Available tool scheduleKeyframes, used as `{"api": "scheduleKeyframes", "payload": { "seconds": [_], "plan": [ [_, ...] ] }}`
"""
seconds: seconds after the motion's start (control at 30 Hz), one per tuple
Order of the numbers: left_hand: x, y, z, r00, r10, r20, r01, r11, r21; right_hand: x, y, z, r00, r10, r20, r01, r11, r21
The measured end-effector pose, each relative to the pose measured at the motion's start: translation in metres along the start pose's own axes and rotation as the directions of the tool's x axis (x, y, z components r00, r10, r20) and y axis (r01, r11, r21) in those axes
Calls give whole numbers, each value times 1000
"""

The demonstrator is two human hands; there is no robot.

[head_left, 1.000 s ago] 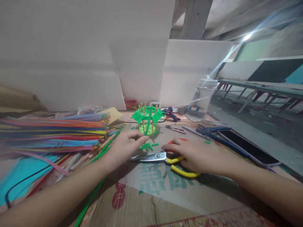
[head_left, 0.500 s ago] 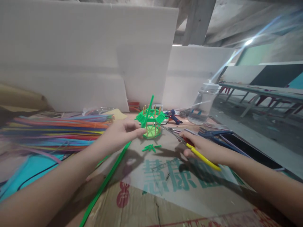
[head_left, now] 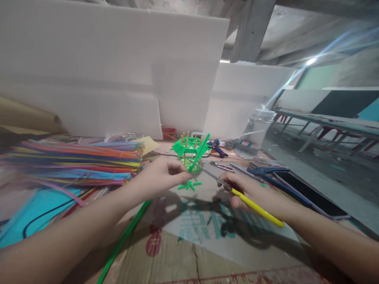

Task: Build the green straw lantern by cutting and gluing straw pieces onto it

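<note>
My left hand (head_left: 168,171) pinches a green pipe cleaner (head_left: 203,150), whose free end slants up to the right. Scissors with yellow handles (head_left: 254,207) are gripped in my right hand (head_left: 239,187); their blades point left and reach the green strip near my left fingertips. Just behind stands a small green frame (head_left: 189,146) with thin wooden posts and a fringed upper ring; the strip and my left fingers partly hide its base. Several short green pieces (head_left: 189,184) lie on the table below it. Whether the blades touch the strip, I cannot tell.
Bundles of coloured pipe cleaners (head_left: 77,157) lie at the left, by a blue sheet (head_left: 38,209). A glue gun (head_left: 218,149) and a clear bottle (head_left: 254,134) stand behind. At the right are a utility knife (head_left: 222,166), blue-handled pliers (head_left: 266,173) and a phone (head_left: 310,193).
My left hand has moved right and slightly down, and the green strip now leans further right. The scissors have shifted slightly downward, with their tips nearer the strip.
</note>
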State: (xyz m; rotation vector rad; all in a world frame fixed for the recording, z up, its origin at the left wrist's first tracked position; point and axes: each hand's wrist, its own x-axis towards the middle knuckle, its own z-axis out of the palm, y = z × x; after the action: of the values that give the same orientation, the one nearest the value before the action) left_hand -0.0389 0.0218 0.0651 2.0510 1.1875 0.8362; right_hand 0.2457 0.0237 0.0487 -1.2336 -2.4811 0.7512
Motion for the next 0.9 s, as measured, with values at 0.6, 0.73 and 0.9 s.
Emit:
{"api": "scheduleKeyframes", "payload": {
  "seconds": [0.6, 0.73, 0.9],
  "plan": [
    [-5, -1, 13, 1000, 7, 0, -7, 1000, 30, -5, -12, 10, 995, -2, 97, -21, 970, 243],
    [-5, -2, 14, 1000, 0, 9, -1, 999, 42, -4, -15, 10, 997, -3, 81, -14, 978, 208],
    [-6, -2, 15, 1000, -18, 16, 17, 997, 79, -3, -17, 10, 996, 19, 83, -34, 981, 190]
  ]
}}
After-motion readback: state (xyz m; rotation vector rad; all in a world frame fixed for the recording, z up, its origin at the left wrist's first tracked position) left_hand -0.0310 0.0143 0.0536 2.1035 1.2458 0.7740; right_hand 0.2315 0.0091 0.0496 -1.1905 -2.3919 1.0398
